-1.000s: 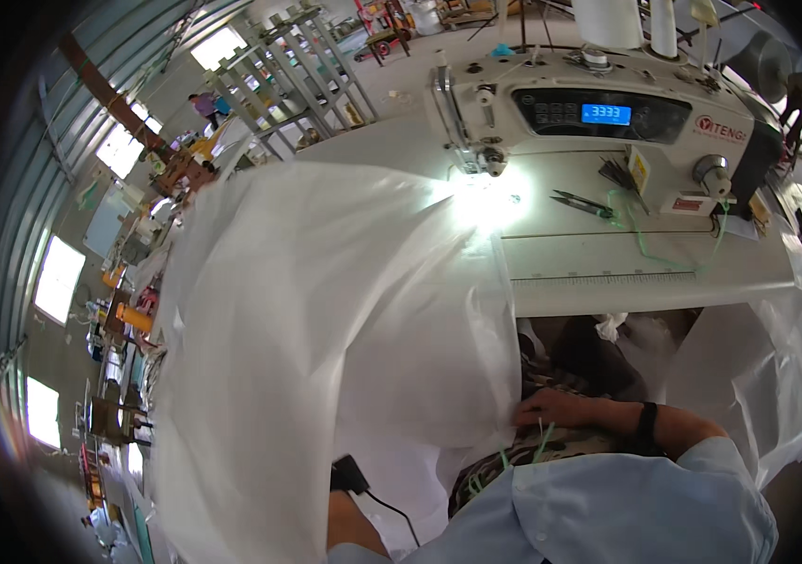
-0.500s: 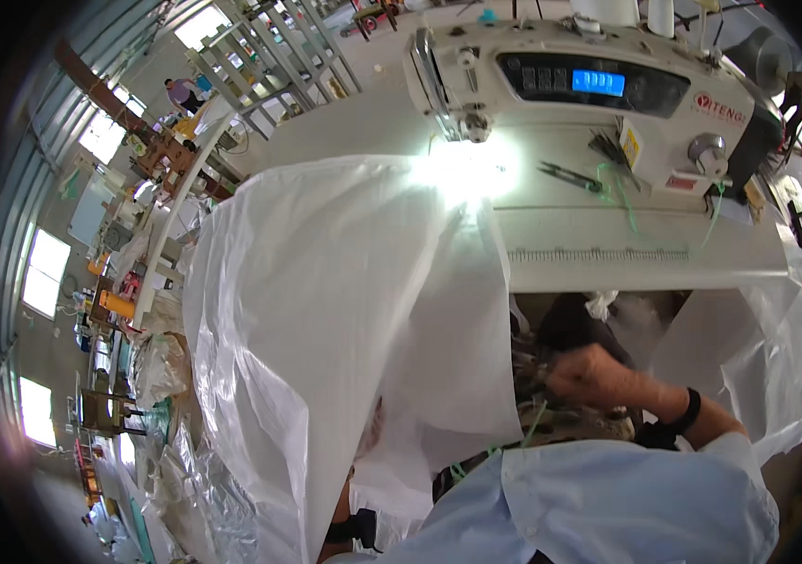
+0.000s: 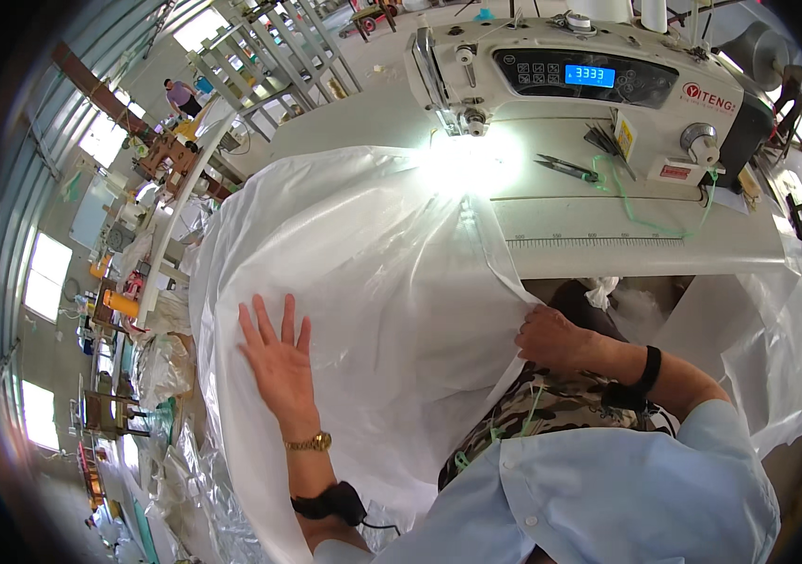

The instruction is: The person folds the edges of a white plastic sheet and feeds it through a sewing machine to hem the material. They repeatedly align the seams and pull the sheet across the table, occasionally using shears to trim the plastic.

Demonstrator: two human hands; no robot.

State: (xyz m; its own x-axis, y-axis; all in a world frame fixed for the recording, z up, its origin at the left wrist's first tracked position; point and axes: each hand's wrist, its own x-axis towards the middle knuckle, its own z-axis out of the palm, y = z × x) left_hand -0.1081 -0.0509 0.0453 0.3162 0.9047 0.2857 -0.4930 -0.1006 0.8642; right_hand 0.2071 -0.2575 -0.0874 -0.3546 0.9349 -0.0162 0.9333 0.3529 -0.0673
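A large sheet of white plastic-like material (image 3: 373, 357) runs from under the needle area of a sewing machine (image 3: 570, 80) down over the table's front edge toward my lap. Flat on the sheet's left part lies my left hand (image 3: 279, 362), fingers spread. My right hand (image 3: 556, 336) pinches the sheet's right edge, just below the table's front edge. The machine's lamp glares on the sheet at the needle, so the presser foot and stitching cannot be made out there.
Thread snips (image 3: 566, 168) and several dark thin tools (image 3: 605, 141) lie on the machine bed, with green thread (image 3: 629, 211) beside them. A printed ruler scale runs along the table front. More white sheeting (image 3: 749, 348) hangs at the right. Far left, a person (image 3: 182, 97) stands near other benches.
My left hand has come out from beneath the sheet and now rests spread on top. My right hand has moved slightly left and up, onto the sheet's edge. The sheet is spread wider.
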